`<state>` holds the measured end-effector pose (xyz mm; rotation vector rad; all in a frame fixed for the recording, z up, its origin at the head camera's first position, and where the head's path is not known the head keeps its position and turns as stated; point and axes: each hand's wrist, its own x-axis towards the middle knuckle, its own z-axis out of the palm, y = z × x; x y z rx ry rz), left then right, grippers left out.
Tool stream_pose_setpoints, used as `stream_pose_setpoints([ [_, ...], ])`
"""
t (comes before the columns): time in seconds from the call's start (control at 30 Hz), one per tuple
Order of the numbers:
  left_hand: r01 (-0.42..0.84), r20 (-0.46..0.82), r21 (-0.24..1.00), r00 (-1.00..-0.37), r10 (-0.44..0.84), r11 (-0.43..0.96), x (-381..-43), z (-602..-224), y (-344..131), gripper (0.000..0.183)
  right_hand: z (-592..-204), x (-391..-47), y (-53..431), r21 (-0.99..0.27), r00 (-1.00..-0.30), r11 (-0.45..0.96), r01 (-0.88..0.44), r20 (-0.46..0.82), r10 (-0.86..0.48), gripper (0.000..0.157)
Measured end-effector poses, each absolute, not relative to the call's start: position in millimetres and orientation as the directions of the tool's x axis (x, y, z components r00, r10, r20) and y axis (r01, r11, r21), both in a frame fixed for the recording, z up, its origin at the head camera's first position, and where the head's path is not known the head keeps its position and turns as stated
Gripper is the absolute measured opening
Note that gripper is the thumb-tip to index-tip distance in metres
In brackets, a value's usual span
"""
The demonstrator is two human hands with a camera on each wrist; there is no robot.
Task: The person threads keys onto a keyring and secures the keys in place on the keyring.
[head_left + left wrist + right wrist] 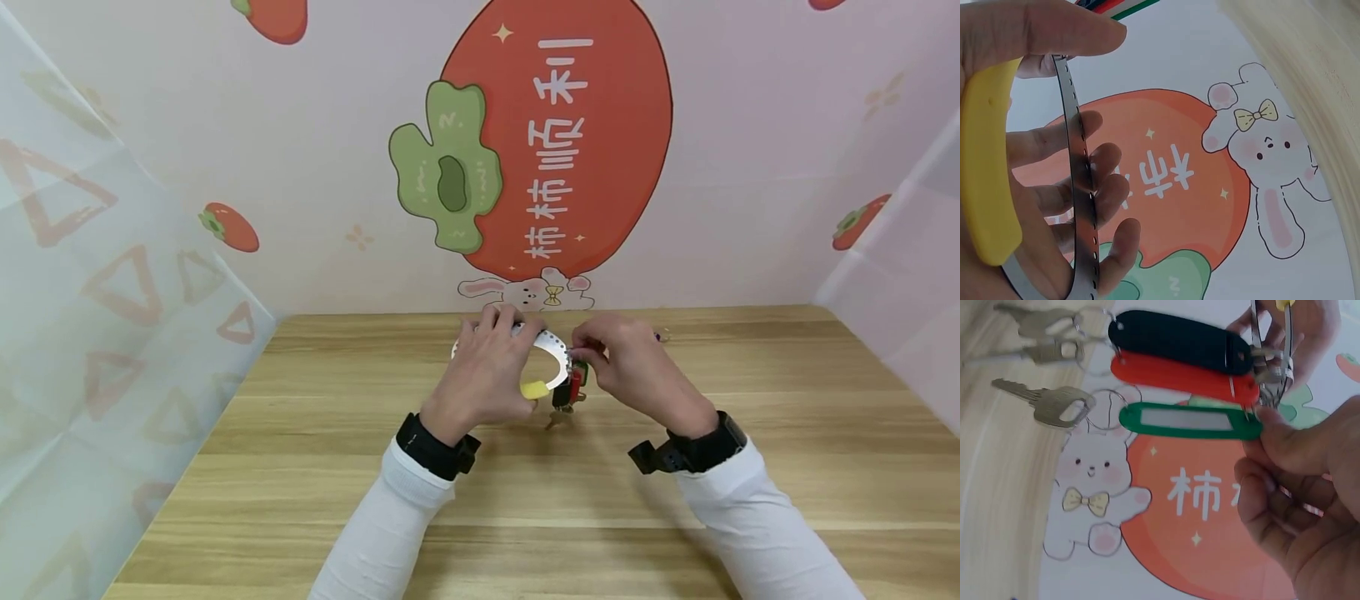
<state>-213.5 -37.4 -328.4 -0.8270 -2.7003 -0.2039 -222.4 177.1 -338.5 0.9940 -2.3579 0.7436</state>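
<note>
My left hand [483, 375] grips a flat metal key hoop [558, 354] with rows of small holes and a yellow sleeve [991, 169]; the thumb lies against the sleeve. From the hoop's right side hang a black key tag [1179, 344], a red key tag [1179, 378] and a green key tag [1185, 420]. Metal keys [1054, 406] dangle from their split rings. With thumb and finger, my right hand [637, 367] pinches the green tag's end, where small clips bunch at the hoop. Its fingertips partly hide the attachment there.
A small dark item with a ring [662, 336] lies on the wooden table [300, 467] behind my right hand. A printed backdrop [337, 125] stands along the table's back edge, with printed side sheets left and right.
</note>
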Motion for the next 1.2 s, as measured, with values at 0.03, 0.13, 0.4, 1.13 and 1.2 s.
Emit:
stream_pose_setpoints([
  [0.03, 0.570, 0.326, 0.046, -0.785, 0.527, 0.821, -213.5, -328.6, -37.1, 0.081, -338.2, -222.9, 178.2, -0.270, -0.604, 0.580, -0.768, 0.606, -0.517, 0.017],
  [0.13, 0.579, 0.309, 0.051, -0.784, 0.538, 0.814, -213.5, -329.5, -36.1, 0.081, -337.1, -223.9, 181.0, -0.213, -0.555, 0.556, -0.803, 0.607, -0.569, 0.018],
  [0.4, 0.544, 0.317, 0.070, -0.807, 0.498, 0.836, -214.6, -331.5, -37.3, 0.080, -336.6, -225.0, 179.6, -0.429, -0.742, 0.614, -0.663, 0.483, -0.464, 0.010],
  [1.13, 0.540, 0.296, 0.045, -0.811, 0.505, 0.840, -212.9, -329.5, -32.8, 0.085, -338.5, -224.9, 179.7, -0.164, -0.528, 0.569, -0.806, 0.634, -0.566, 0.023],
  [1.2, 0.543, 0.299, 0.047, -0.808, 0.507, 0.838, -212.9, -329.5, -32.7, 0.085, -338.2, -224.7, 180.0, -0.152, -0.513, 0.559, -0.815, 0.637, -0.576, 0.024],
])
